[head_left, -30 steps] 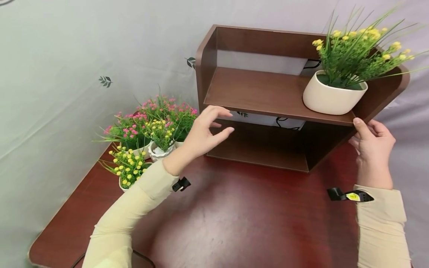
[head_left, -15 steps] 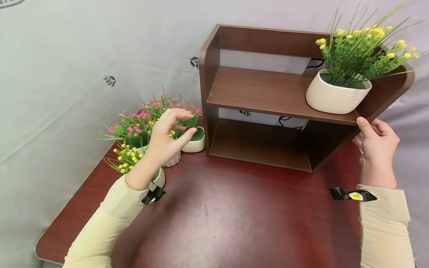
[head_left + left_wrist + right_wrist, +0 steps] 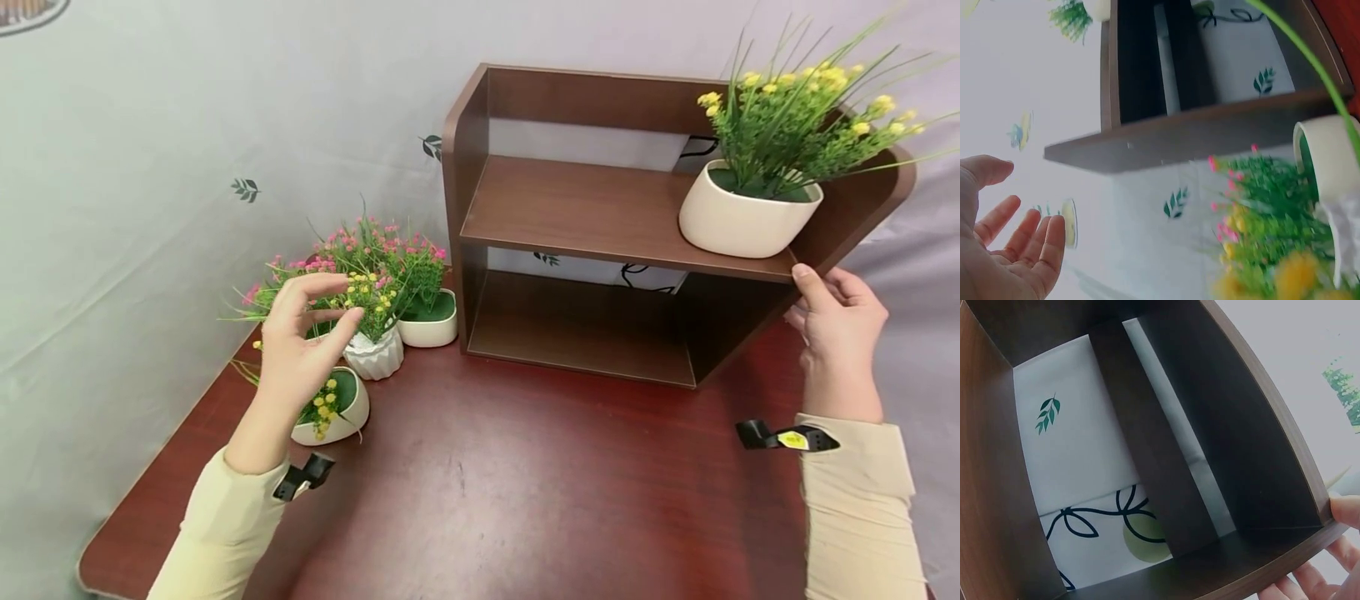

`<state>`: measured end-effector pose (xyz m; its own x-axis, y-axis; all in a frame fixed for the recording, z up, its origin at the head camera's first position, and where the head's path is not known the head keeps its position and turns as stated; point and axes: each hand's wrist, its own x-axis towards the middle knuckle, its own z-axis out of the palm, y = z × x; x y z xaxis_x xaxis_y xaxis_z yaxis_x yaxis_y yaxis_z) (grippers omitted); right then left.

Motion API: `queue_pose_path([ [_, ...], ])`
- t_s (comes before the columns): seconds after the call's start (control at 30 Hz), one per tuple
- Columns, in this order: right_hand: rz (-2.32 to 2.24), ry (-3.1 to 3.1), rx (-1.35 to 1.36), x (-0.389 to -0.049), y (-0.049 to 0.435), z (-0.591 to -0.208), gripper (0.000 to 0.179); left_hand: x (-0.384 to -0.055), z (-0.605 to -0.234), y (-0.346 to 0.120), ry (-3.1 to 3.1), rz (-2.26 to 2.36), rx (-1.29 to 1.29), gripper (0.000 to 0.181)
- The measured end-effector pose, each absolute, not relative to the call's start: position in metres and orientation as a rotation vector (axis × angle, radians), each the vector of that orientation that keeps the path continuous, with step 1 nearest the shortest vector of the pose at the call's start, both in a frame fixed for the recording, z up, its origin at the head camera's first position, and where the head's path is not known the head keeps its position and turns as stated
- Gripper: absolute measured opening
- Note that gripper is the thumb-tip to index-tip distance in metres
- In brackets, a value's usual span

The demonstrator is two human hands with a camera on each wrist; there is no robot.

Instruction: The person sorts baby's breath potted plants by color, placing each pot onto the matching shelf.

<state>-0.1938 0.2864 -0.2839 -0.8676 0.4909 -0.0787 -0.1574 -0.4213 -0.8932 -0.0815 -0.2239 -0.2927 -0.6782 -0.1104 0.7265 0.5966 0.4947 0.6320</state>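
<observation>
The left hand (image 3: 294, 354) is hanging above the left part of the bench (image 3: 525, 492), its thumb and fingers bending loosely with a gap between them and holding nothing, the fingertips pointing toward the shelf unit (image 3: 577, 200). Its forearm is reaching forward over the bench's left side in a cream sleeve (image 3: 232, 508), and in the left wrist view its fingers are showing apart from the pots. The right hand (image 3: 840, 321) is gripping the shelf unit at the right front corner of the upper board, its thumb pressing on the front edge and its fingers curling around the outside of the side panel; this arm is extending nearly straight forward, in a matching sleeve (image 3: 858, 500). 2 black straps are sitting at the cuffs, 1 on the left (image 3: 303, 477) and 1 on the right (image 3: 787, 437). The shelf unit is standing toward the bench's back edge, with 2 boards showing. 1 oval white pot with yellow flowers (image 3: 780, 150) is resting on the upper board, just beside its right end. 4 potted plants are clustering on the bench between its left edge and the shelf unit: 2 with pink flowers, 1 of them in a white pot (image 3: 429, 329) just beside the shelf unit's left panel and 1 partly hiding behind the left hand; 1 yellow-flowered in a ribbed pot (image 3: 377, 357); and 1 yellow-flowered in an oval pot (image 3: 341, 421) nearest the bench's front edge.
</observation>
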Motion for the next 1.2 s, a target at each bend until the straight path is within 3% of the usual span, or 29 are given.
queue_pose_path([
  [0.8,2.285,-1.427,-0.464,-0.193,0.285,-0.283,0.017,-0.041,-0.354,-0.291,-1.827,-1.224,0.23,0.027],
  [1.2,2.287,-1.435,-0.451,-0.192,0.286,-0.283,0.016,-0.033,-0.38,-0.304,-1.801,-1.209,0.406,0.019],
])
